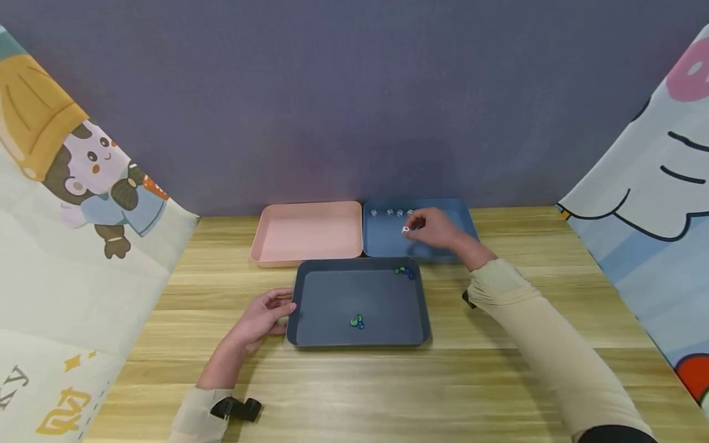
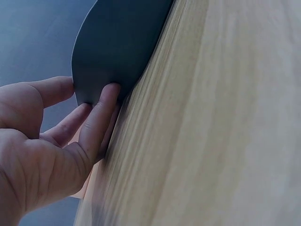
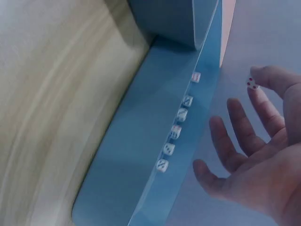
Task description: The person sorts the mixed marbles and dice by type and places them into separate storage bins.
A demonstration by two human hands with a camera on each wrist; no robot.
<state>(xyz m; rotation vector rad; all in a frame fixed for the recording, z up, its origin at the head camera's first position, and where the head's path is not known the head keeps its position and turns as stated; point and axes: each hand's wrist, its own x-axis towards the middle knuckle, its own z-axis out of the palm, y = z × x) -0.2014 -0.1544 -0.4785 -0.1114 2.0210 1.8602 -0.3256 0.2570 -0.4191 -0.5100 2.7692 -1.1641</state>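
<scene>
My right hand (image 1: pixel 434 229) pinches a small white die (image 3: pixel 252 84) with red dots between thumb and index finger, over the blue tray (image 1: pixel 468 215). The other fingers of that hand spread loosely. Along the far side of the blue tray runs a row of several white dice, one die (image 3: pixel 162 165) at its near end in the right wrist view. At the left edge of the dark grey tray (image 1: pixel 332 264), my left hand (image 1: pixel 260 317) holds the rim, thumb over it and fingers against the outer wall (image 2: pixel 127 42).
Small shiny green and blue pieces (image 1: pixel 357 322) lie near the front of the grey tray, with more such pieces (image 1: pixel 404 271) in its far right corner. A pink tray (image 1: pixel 312 231) stands left of the blue one. Behind both rises a grey-blue partition (image 1: pixel 354 111).
</scene>
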